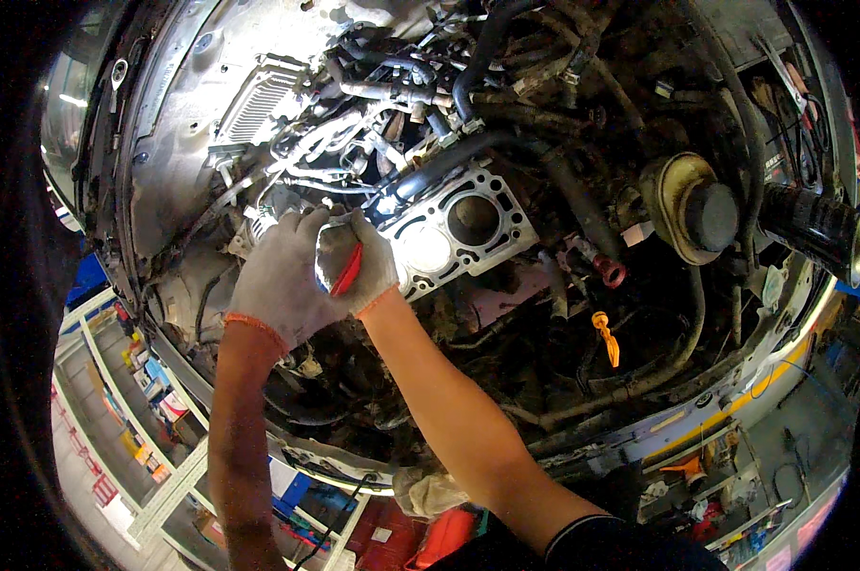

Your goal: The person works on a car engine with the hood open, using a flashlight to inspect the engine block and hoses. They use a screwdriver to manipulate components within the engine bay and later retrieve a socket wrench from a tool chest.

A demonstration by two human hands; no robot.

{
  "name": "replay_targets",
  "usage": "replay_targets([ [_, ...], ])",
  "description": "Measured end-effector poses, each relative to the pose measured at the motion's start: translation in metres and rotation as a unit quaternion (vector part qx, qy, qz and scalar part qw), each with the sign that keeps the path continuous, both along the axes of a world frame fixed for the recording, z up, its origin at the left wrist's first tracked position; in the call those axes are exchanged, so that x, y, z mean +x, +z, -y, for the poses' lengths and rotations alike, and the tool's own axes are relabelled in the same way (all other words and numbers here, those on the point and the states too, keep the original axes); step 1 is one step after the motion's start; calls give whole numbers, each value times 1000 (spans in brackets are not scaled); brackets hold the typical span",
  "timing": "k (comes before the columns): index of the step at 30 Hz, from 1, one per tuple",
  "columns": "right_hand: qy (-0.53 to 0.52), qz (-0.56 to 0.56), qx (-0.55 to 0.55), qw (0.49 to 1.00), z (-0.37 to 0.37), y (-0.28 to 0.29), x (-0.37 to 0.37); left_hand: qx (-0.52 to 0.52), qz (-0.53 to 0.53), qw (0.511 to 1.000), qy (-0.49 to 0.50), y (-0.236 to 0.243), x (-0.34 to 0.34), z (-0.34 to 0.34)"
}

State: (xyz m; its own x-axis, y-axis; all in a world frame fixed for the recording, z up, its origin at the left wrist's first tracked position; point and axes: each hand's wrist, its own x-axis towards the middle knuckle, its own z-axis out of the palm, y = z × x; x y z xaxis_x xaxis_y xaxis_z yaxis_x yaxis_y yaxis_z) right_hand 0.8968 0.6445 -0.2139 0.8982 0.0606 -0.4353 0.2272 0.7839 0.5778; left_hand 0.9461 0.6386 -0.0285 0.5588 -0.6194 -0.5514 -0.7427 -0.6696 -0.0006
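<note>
I have a red-edged grey thing (340, 264) between my two gloved hands, just off the left end of the engine block (508, 233); what it is, I can't make out. My right hand (378, 259) lies against it with the fingers bent, but I can't tell whether they grip it. My left hand (283, 271) lies beside it, knuckles up and fingertips hidden, so I can't tell whether those are clenched, released or holding something.

I judge the step in hand to be close two-handed work at that end of the block. From here, I'd say any move calls for small, steady finger work and for keeping loose bits out of the bores: one bright bore (424, 249) near my right hand and one dark bore (473, 221) farther along, both uncovered.

Beyond my fingers, lit wiring (321, 143) crowds close, and a black hose (459, 157) runs along the block's far edge. Farther right are an orange pull handle (607, 340) and a cream reservoir (670, 195). A pale rag (430, 493) hangs at the front edge, near my right forearm.
</note>
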Motion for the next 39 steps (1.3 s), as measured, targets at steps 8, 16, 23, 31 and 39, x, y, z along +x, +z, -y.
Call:
replay_targets([
  [8, -31, -1, -8, 999, -2, 6, 1, -390, 121, 840, 359, -40, -89, -46],
  [16, -11, -34, 12, 999, 8, 4, -4, -455, -139, 532, 701, -103, -323, -102],
  [23, -26, 10, -55, 998, 1, 6, -11, -378, -87, 692, 609, -111, -358, -115],
  [31, 11, -21, -29, 999, -1, 9, -23, -277, -80, 867, 407, -71, -385, -107],
  [39, 18, -26, -30, 999, 3, 3, -25, -267, -54, 892, 360, -75, -395, -114],
])
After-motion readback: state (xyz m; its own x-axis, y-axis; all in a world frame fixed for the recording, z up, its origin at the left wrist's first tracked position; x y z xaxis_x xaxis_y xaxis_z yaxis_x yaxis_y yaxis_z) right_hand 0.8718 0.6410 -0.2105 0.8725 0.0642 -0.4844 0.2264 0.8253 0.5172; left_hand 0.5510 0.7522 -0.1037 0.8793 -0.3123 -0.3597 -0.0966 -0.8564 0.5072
